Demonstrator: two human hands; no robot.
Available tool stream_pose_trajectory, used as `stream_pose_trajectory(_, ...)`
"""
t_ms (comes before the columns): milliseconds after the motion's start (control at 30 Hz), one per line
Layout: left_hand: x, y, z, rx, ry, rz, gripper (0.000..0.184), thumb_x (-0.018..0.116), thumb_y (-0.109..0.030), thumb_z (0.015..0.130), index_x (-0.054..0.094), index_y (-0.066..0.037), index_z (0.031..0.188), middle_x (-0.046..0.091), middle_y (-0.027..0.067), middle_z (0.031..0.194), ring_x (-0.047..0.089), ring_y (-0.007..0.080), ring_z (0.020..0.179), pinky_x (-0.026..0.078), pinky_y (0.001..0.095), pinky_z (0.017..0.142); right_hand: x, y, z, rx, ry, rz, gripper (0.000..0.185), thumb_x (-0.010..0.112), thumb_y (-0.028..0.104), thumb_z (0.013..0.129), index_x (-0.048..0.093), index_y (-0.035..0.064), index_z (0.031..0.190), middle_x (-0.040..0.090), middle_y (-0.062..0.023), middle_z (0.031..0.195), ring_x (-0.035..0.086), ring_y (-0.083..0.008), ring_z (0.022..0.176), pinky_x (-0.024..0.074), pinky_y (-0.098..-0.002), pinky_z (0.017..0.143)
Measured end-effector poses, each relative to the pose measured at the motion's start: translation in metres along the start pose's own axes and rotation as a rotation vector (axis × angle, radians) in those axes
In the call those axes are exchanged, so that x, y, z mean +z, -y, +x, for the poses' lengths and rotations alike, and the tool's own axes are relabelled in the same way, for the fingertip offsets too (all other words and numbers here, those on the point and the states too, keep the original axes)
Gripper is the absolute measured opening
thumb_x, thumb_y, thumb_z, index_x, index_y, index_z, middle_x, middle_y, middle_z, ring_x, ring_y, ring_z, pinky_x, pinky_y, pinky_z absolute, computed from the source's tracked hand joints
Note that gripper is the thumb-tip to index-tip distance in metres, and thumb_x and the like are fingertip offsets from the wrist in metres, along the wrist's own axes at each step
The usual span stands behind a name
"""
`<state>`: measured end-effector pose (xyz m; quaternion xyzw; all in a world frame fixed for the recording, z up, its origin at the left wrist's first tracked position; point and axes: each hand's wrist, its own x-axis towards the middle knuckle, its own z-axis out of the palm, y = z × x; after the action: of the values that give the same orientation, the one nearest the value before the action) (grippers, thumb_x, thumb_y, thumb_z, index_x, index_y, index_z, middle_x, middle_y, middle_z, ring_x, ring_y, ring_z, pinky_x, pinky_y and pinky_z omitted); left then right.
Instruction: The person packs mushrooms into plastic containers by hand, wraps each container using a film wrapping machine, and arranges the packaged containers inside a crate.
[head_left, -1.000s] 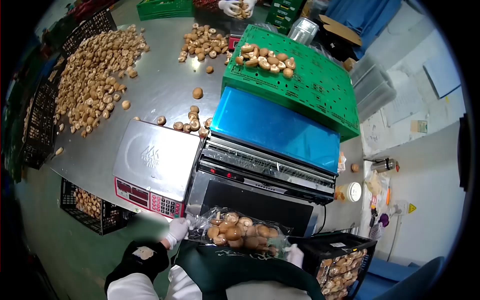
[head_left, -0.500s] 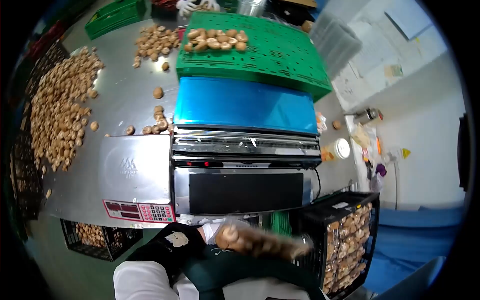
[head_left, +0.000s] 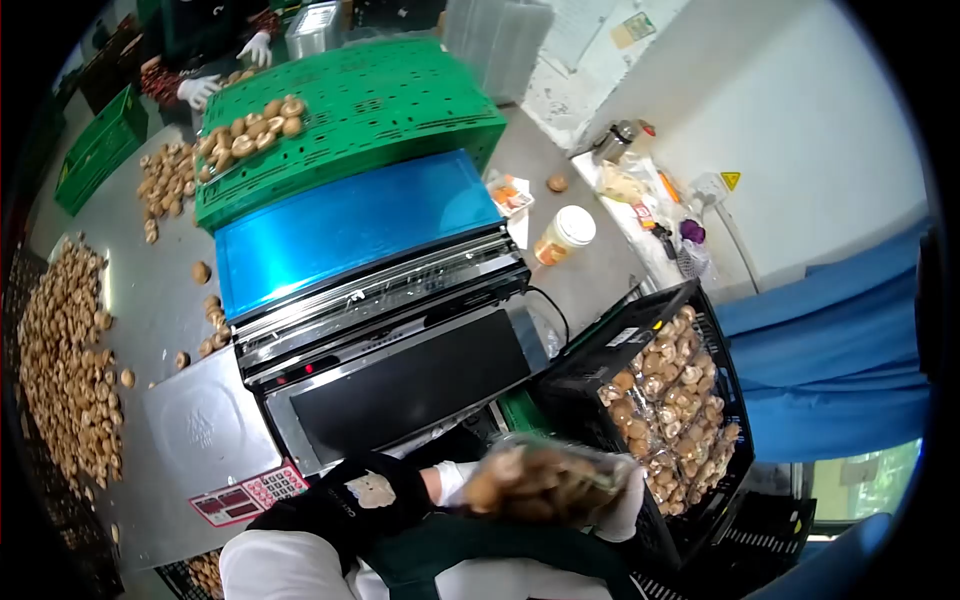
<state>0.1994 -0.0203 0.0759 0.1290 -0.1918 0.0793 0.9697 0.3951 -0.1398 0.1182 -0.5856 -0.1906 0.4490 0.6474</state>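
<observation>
A clear-wrapped pack of mushrooms (head_left: pixel 550 485) is held low in front of my body, blurred by motion. At its left end is my left hand (head_left: pixel 455 482) in a white glove, closed on the pack, with the fingers partly hidden. My right hand (head_left: pixel 625 505), also gloved, grips the opposite end. Just right of that hand stands a black crate (head_left: pixel 690 300) with several wrapped mushroom packs (head_left: pixel 670 400) inside. Beyond the pack is the wrapping machine (head_left: pixel 410 385) with its black plate and blue cover (head_left: pixel 355 235).
A scale (head_left: pixel 210 425) adjoins the machine's left side. Loose mushrooms (head_left: pixel 65 370) are heaped on the steel table. A green crate (head_left: pixel 350 115) bears an unwrapped batch of mushrooms (head_left: pixel 250 130). A white-lidded cup (head_left: pixel 565 235) stands at right. A co-worker's gloved hands (head_left: pixel 200 90) are at the back.
My view has swung right, toward the black crate. The mushroom pack has moved toward that crate, and my right hand now shows clearly at its right end.
</observation>
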Motion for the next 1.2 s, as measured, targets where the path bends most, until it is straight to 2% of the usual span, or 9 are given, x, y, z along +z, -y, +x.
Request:
stream_pose_trajectory(100, -0.030, 0.015, 0.004, -0.554, -0.760, 0.279, 0.043, 0.041, -0.036, 0.088, 0.046, -0.008, 0.121, 0.049, 0.0106, 0.116, 0.057, 0.0175, 0.089, 0.047, 0.0272, 0.072, -0.051, 0.024, 0.018, 0.056, -0.256, 0.166, 0.064, 0.042, 0.058, 0.082, 0.043, 0.0042, 0.117, 0.051, -0.0099, 0.110, 0.052, -0.0230, 0.097, 0.0470, -0.0381, 0.077)
stream_pose_trajectory(300, -0.033, 0.007, -0.002, -0.578, -0.820, 0.400, 0.046, 0.035, -0.043, 0.090, 0.049, -0.008, 0.117, 0.052, 0.0118, 0.111, 0.057, 0.0197, 0.089, 0.046, 0.0264, 0.072, -0.168, 0.035, 0.057, -0.042, -0.319, 0.220, 0.058, 0.036, 0.052, 0.086, 0.041, 0.0067, 0.123, 0.049, -0.0102, 0.120, 0.050, -0.0269, 0.105, 0.0416, -0.0390, 0.089)
stream_pose_trajectory(333, -0.032, 0.005, -0.004, -0.562, -0.824, 0.419, 0.049, 0.033, -0.046, 0.090, 0.049, -0.007, 0.118, 0.052, 0.0123, 0.112, 0.057, 0.0204, 0.089, 0.045, 0.0273, 0.074, -0.166, 0.034, 0.065, 0.038, -0.371, 0.241, 0.058, 0.033, 0.054, 0.086, 0.040, 0.0082, 0.121, 0.052, -0.0103, 0.113, 0.056, -0.0259, 0.089, 0.0496, -0.0359, 0.064)
stream_pose_trajectory(467, -0.032, -0.005, -0.018, -0.537, -0.867, 0.441, 0.050, 0.029, -0.045, 0.091, 0.048, -0.008, 0.119, 0.051, 0.0135, 0.115, 0.056, 0.0217, 0.093, 0.044, 0.0301, 0.079, -0.181, -0.001, 0.102, 0.194, -0.408, 0.185, 0.057, 0.043, 0.053, 0.083, 0.046, 0.0061, 0.116, 0.055, -0.0106, 0.108, 0.057, -0.0242, 0.089, 0.0497, -0.0388, 0.071)
stream_pose_trajectory(733, -0.024, -0.036, -0.063, -0.375, -0.992, 0.393, 0.041, 0.037, -0.037, 0.088, 0.052, -0.007, 0.111, 0.055, 0.0102, 0.104, 0.058, 0.0186, 0.087, 0.046, 0.0245, 0.071, -0.190, 0.007, 0.125, 0.207, -0.464, -0.567, 0.064, 0.041, 0.057, 0.082, 0.048, 0.0035, 0.116, 0.056, -0.0146, 0.104, 0.056, -0.0268, 0.094, 0.0475, -0.0358, 0.076)
stream_pose_trajectory(1000, 0.045, -0.192, -0.167, 0.436, -1.273, 1.045, 0.034, 0.043, -0.035, 0.089, 0.055, -0.004, 0.096, 0.057, 0.0036, 0.082, 0.058, 0.0102, 0.067, 0.045, 0.0210, 0.058, -0.201, 0.101, 0.189, 0.417, 0.259, -2.484, 0.039, 0.040, 0.038, 0.084, 0.055, 0.0087, 0.105, 0.057, -0.0212, 0.098, 0.057, -0.0356, 0.090, 0.0464, -0.0417, 0.073)
stream_pose_trajectory(1067, 0.069, -0.245, -0.196, 0.610, -1.464, 1.295, 0.026, 0.048, -0.029, 0.088, 0.055, -0.005, 0.094, 0.057, 0.0022, 0.084, 0.055, 0.0077, 0.063, 0.043, 0.0201, 0.056, -0.181, 0.119, 0.272, 0.206, -0.033, -2.503, 0.030, 0.042, 0.028, 0.084, 0.057, 0.0063, 0.097, 0.060, -0.0215, 0.087, 0.057, -0.0382, 0.084, 0.0461, -0.0430, 0.071)
stream_pose_trajectory(1133, 0.065, -0.301, -0.234, 0.767, -1.709, 1.414, 0.025, 0.049, -0.024, 0.087, 0.055, -0.003, 0.098, 0.058, 0.0047, 0.088, 0.056, 0.0115, 0.071, 0.045, 0.0235, 0.064, 0.039, 0.131, 0.249, -0.204, 0.181, -1.759, 0.028, 0.044, 0.022, 0.086, 0.056, -0.0041, 0.084, 0.059, -0.0222, 0.080, 0.054, -0.0395, 0.071, 0.0431, -0.0411, 0.066)
stream_pose_trajectory(1200, 0.036, -0.357, -0.287, 1.004, -1.977, 1.764, 0.024, 0.047, -0.017, 0.084, 0.055, -0.001, 0.099, 0.058, 0.0122, 0.085, 0.057, 0.0238, 0.076, 0.046, 0.0314, 0.070, 0.128, 0.113, 0.290, -0.277, 0.351, -1.461, 0.030, 0.046, 0.025, 0.088, 0.054, -0.0038, 0.081, 0.053, -0.0084, 0.065, 0.050, -0.0184, 0.061, 0.0400, -0.0320, 0.060)
